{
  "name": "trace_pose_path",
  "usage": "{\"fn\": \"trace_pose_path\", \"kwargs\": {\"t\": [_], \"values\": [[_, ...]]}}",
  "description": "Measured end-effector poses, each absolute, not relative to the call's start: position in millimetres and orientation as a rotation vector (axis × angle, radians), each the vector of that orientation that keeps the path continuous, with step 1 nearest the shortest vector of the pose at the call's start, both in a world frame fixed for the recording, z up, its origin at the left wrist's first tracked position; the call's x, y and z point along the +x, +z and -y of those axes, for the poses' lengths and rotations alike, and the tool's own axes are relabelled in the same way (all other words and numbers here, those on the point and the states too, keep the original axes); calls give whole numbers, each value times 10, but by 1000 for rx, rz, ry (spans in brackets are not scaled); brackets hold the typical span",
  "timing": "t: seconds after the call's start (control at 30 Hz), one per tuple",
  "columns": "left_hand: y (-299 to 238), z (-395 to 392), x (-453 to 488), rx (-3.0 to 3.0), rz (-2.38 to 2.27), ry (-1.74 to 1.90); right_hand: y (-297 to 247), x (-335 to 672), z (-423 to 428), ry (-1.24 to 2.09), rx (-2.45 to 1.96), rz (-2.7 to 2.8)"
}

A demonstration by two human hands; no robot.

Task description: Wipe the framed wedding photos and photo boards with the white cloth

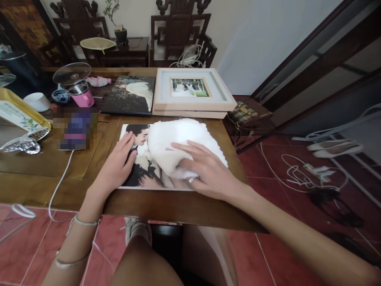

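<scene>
A large photo print (149,169) of a couple lies flat near the front edge of the wooden table. My left hand (121,161) rests flat on its left side, fingers stretched out and holding nothing. On the right part of the print is a white cloth (178,137) with a scalloped edge, spread out and bunched near my palm. My right hand (205,169) grips the bunched part, with some fingers lying over the cloth. The cloth covers much of the print's right half.
Behind the print are stacked white picture frames (190,103) and a dark photo panel (127,95). A pink mug (81,95), a white bowl (36,102) and a yellow box (22,113) stand at the left. A white cable (61,184) hangs over the front edge.
</scene>
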State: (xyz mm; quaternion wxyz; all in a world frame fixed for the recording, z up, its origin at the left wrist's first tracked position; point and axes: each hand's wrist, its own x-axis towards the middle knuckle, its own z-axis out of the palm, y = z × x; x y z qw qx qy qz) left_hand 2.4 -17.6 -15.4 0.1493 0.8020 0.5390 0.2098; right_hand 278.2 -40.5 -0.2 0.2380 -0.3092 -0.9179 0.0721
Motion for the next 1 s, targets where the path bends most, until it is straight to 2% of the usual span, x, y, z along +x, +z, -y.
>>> {"fn": "trace_pose_path", "kwargs": {"t": [0.2,0.6,0.77,1.0], "values": [[-157,183,15,2295,-1537,626,-38,2748,350,156,-924,2474],[-149,187,31,2297,-1547,602,50,2740,1120,284,-746,2524],[-143,181,29,2305,-1549,596,82,2795,880,304,-747,2526],[-140,187,22,2297,-1547,608,-2,2836,346,165,-959,2461]]}}
